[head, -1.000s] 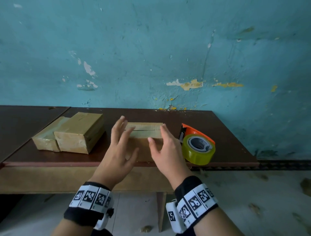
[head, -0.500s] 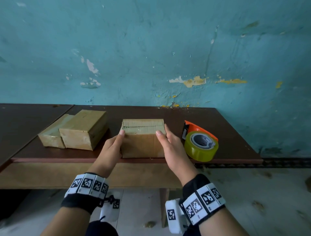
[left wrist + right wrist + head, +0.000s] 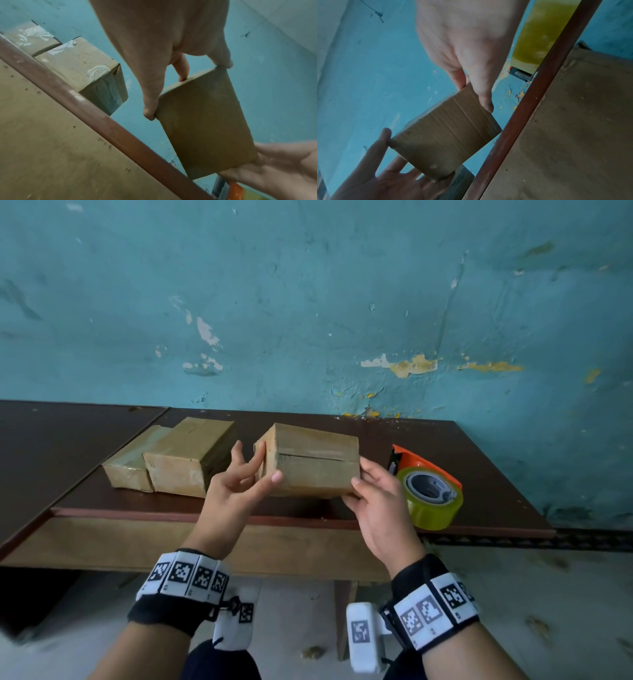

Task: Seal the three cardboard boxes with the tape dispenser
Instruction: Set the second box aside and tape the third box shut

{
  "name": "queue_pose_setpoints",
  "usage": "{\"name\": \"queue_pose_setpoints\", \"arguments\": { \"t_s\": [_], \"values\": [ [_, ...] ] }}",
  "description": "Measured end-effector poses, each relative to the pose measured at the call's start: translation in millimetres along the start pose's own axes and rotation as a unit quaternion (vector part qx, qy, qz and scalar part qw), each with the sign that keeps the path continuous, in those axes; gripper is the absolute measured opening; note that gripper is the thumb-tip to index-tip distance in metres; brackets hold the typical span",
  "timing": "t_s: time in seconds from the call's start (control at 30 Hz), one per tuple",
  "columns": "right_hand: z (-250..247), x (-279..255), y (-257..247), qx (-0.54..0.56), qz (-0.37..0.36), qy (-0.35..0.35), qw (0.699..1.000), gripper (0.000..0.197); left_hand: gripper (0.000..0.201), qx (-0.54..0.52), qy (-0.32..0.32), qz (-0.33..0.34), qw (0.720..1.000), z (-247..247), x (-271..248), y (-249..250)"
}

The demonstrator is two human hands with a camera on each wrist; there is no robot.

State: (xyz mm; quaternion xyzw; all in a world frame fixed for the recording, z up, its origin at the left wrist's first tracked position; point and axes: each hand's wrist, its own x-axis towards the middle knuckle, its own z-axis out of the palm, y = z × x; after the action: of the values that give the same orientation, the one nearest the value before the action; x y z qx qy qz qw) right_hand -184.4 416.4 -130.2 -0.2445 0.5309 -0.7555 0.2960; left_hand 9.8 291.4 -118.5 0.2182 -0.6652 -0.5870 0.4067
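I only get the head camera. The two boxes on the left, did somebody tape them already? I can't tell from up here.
Observer: Yes. The left wrist view shows shiny clear tape on the taller left box and on the lower left box beside it.
Operator: And the box in your hands, is there tape underneath?
Observer: No tape shows there. In the right wrist view the underside of the held box is plain ribbed cardboard.
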Motion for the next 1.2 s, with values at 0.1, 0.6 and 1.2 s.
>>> {"name": "queue_pose_setpoints", "arguments": {
  "t_s": [0.1, 0.6, 1.2],
  "values": [
    [2.8, -1.8, -4.3, -0.001, -0.003, -0.008, 1.0, 0.044, 0.079, -0.062, 0.024, 0.033, 0.997, -0.9, -3.4, 5.9],
    [30.0, -13.7, 19.2, -0.111, 0.013, -0.063, 0.992, 0.09, 0.036, 0.026, -0.045, 0.002, 0.999, 6.5, -11.6, -9.9],
    [38.6, -11.8, 30.7, -0.254, -0.052, -0.093, 0.961, 0.07, 0.005, 0.177, -0.023, 0.059, 0.982, -5.9, -2.1, -25.2]
  ]
}}
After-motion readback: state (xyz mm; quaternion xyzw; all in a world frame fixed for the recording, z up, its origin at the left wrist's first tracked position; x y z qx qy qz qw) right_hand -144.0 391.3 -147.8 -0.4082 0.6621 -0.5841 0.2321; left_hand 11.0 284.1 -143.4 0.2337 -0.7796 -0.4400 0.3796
